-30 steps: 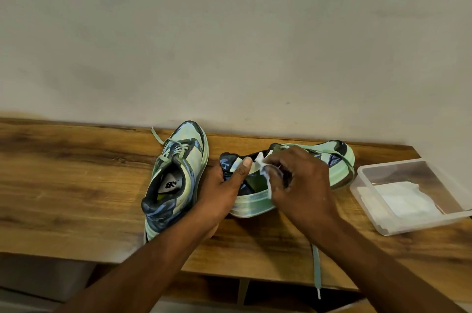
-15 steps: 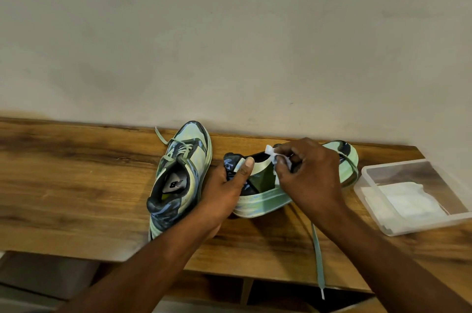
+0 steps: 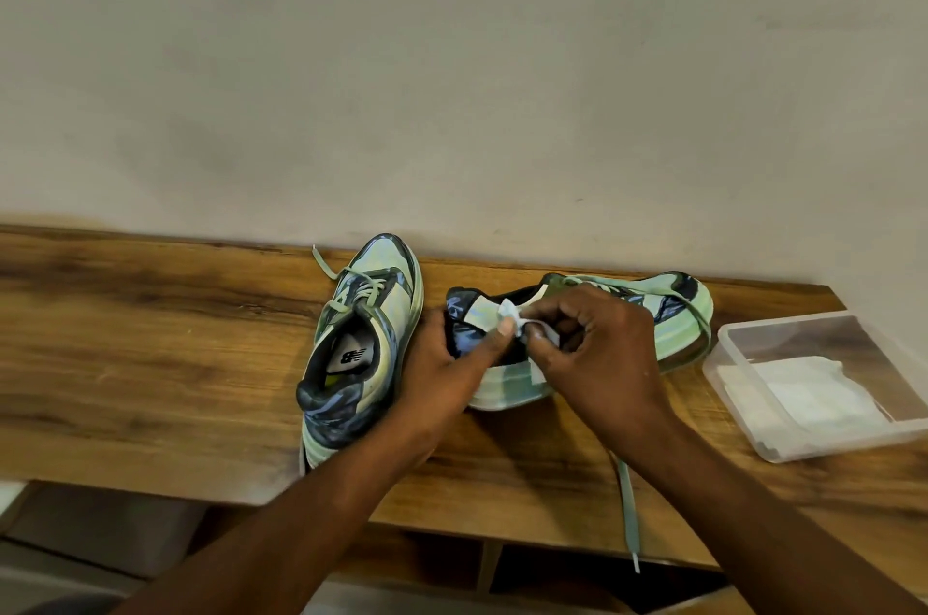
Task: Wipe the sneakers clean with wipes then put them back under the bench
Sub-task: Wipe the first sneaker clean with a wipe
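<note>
Head view: left hand (image 3: 442,363) grips the heel of the tilted pale-green and grey sneaker (image 3: 592,338) near the wooden bench's (image 3: 150,363) back edge, while right hand (image 3: 592,353) pinches a small white wipe (image 3: 522,321) against its collar. Wiping is underway; next, probably the sole rim.

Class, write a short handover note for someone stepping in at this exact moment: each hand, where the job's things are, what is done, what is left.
Left hand grips the heel of the tilted sneaker on the bench.
Right hand pinches a wipe against that sneaker's collar.
The other sneaker stands upright on the bench, to the left.
Clear tub with spare wipes sits to the right.
Done: wiping is under way on the tilted sneaker; how clean it is cannot be told.
Left: finish it, wipe the other if needed, put both under the bench.
</note>
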`<state>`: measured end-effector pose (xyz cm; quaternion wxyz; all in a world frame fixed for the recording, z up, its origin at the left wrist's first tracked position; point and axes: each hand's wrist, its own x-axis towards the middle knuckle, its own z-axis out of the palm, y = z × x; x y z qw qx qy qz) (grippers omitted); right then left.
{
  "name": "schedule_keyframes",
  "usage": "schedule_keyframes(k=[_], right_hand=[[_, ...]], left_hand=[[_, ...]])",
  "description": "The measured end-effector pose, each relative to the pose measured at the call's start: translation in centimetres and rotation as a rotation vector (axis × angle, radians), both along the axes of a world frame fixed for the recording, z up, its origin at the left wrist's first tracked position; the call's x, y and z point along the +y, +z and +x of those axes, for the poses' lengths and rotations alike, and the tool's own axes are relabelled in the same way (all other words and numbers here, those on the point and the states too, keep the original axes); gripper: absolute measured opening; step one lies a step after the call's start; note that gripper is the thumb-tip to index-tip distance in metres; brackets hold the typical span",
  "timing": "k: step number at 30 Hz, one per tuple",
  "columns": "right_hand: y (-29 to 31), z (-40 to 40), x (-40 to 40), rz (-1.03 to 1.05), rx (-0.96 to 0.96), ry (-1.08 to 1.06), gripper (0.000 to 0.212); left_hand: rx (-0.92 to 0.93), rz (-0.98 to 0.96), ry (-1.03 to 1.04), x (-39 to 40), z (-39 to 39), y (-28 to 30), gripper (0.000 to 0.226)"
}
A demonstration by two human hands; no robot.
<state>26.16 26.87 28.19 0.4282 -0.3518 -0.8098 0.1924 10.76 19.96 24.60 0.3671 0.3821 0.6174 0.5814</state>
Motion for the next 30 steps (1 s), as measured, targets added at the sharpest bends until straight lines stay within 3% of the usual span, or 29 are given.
schedule_keyframes(k=[4, 6, 9, 13, 20, 26, 30], right_hand=[[-0.6, -0.4, 0.9, -0.075, 0.016, -0.029, 0.018], [-0.9, -0.6, 1.2, -0.130, 0.027, -0.044, 0.019], [-1.0, -1.0, 0.9, -0.152, 0.046, -0.049, 0.019], [-1.0, -1.5, 0.7, -0.086, 0.050, -0.056, 0.019], [-1.4, -2.0, -0.2, 0.088, -0.098, 0.035, 0.025], [-0.3, -2.4, 1.0, 0.151, -0.003, -0.020, 0.017], [0.2, -3.4, 0.5, 0.162, 0.011, -0.007, 0.019]], left_hand=[[0.375, 0.059, -0.031, -0.6, -0.8, -2.0, 0.132], [0.530, 0.086, -0.054, -0.7, -1.2, -2.4, 0.143], [0.725, 0.068, -0.048, -0.9, -0.9, -2.2, 0.145], [0.823, 0.061, 0.014, 0.0, -0.8, -2.5, 0.140], [0.742, 0.116, 0.078, 1.1, -1.0, -2.4, 0.118], [0.765, 0.096, 0.040, -0.2, -0.4, -2.1, 0.129], [0.739, 0.117, 0.021, -0.7, 0.0, -1.5, 0.121]])
